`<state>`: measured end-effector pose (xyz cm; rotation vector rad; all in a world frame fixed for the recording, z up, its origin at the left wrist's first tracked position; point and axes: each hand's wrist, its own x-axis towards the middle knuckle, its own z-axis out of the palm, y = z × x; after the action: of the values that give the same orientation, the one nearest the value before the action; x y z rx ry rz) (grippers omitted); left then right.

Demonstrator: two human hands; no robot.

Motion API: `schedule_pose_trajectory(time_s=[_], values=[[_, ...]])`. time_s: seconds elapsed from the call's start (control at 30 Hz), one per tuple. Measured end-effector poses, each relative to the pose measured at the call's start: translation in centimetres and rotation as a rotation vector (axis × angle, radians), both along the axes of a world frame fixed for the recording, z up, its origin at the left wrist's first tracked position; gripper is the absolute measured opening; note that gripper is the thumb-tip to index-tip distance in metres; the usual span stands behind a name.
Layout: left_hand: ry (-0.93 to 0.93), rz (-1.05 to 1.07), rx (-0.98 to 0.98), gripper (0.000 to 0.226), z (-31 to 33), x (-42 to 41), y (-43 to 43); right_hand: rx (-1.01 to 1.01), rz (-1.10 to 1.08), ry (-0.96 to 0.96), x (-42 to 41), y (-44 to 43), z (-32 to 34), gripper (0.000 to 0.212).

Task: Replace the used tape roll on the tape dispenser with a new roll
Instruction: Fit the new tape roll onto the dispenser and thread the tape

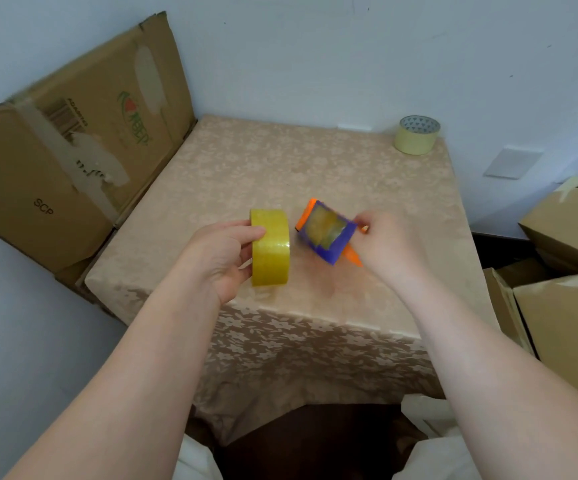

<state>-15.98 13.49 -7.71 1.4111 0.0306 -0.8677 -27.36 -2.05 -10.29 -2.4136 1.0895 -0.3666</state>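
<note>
My left hand [223, 254] grips a thick yellow tape roll [269, 247], held on edge above the table with its outer face toward me. My right hand [389, 242] holds a blue and orange tape dispenser [327, 232] just right of the roll, a small gap between them. The dispenser is blurred; a yellowish patch shows through its blue frame. A paler tape roll [417, 135] with a grey patterned core lies flat at the table's far right corner.
The table [246, 168] wears a beige flowered cloth and stands against a white wall. A flattened cardboard box [73, 143] leans at the left. Several cardboard boxes [567, 237] are stacked at the right. A dark chair seat [315, 441] shows below.
</note>
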Motion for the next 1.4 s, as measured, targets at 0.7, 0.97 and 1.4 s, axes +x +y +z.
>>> schedule_pose_trajectory(time_s=[0.7, 0.97, 1.4], values=[[0.288, -0.064, -0.273, 0.015, 0.5, 0.3, 0.4, 0.877, 0.34, -0.411, 0.5, 3.3, 1.8, 0.07], [0.113, -0.238, -0.273, 0.036, 0.7, -0.3, 0.6, 1.007, 0.486, -0.319, -0.5, 4.0, 1.9, 0.023], [-0.303, -0.27, 0.017, 0.02, 1.2, -0.1, 1.2, 0.756, 0.5, -0.264, -0.3, 3.1, 1.2, 0.051]])
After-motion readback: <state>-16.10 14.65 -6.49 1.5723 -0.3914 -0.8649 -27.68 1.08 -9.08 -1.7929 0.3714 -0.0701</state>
